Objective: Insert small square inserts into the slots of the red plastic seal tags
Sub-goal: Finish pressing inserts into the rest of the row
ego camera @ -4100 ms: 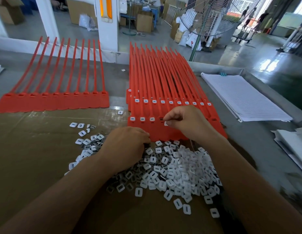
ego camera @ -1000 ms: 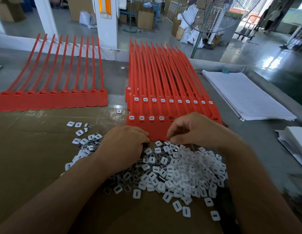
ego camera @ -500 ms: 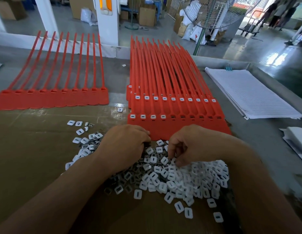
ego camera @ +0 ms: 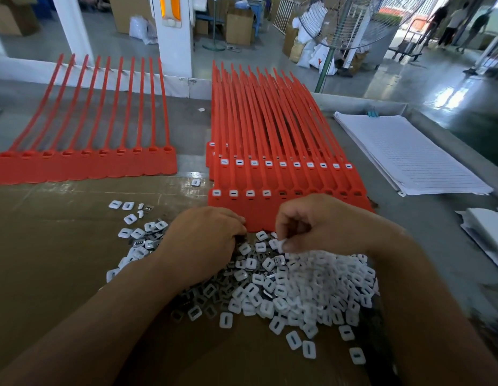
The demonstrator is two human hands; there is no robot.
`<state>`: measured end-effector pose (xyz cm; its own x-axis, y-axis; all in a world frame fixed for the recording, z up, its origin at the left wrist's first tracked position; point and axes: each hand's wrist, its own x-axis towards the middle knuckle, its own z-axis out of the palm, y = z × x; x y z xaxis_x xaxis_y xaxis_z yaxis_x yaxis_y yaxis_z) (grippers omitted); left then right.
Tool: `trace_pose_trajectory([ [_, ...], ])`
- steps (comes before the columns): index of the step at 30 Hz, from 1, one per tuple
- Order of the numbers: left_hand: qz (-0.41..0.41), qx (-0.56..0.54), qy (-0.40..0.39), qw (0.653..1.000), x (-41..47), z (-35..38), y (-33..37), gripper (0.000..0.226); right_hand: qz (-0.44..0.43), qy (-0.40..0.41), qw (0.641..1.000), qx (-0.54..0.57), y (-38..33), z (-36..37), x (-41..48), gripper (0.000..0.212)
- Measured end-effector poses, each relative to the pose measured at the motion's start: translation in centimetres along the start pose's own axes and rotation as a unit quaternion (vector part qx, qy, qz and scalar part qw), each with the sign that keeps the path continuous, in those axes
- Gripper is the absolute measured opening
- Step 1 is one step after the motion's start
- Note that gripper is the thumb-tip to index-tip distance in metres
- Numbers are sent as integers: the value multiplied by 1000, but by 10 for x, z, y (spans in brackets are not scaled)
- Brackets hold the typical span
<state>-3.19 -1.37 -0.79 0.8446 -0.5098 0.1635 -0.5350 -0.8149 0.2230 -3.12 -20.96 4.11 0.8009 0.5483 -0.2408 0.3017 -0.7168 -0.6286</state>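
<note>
- Inserts [ego camera: 311, 282], small white squares with a slit each, lie heaped on the cardboard sheet [ego camera: 47, 246] at the near side of the bench [ego camera: 186, 126], mostly under and right of the hands.
- Left grip [ego camera: 203, 240] rests knuckles-up on the heap's left part, fingers curled down among the pieces. Whether it holds any I cannot tell.
- Right grip [ego camera: 320, 224], over the heap's far edge, pinches a single insert [ego camera: 281, 242] between thumb and forefinger.
- Just beyond both hands lies the near strip of red seal tags [ego camera: 259, 215], long axis left to right, tails running away. Its four leftmost slots show white.
- The next empty slot [ego camera: 282, 193] sits almost straight ahead of the pinched piece, so the right grip is nearer; a short reach away from the body should do it, I reckon.
- Farther back, the second strip [ego camera: 284, 176] has every slot filled.
- Far left, another strip [ego camera: 83, 165] lies with bare slots.
</note>
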Motion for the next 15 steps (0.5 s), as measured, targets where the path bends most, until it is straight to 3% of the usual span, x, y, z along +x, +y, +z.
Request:
trace_pose_trajectory([
  [8, 16, -2, -4, 1000, -2, 0, -1, 39, 67, 295, 953, 33, 32, 4, 24, 20],
  [15, 25, -5, 4, 1000, -2, 0, 0, 40, 76, 369, 926, 28, 43, 9, 42, 14],
])
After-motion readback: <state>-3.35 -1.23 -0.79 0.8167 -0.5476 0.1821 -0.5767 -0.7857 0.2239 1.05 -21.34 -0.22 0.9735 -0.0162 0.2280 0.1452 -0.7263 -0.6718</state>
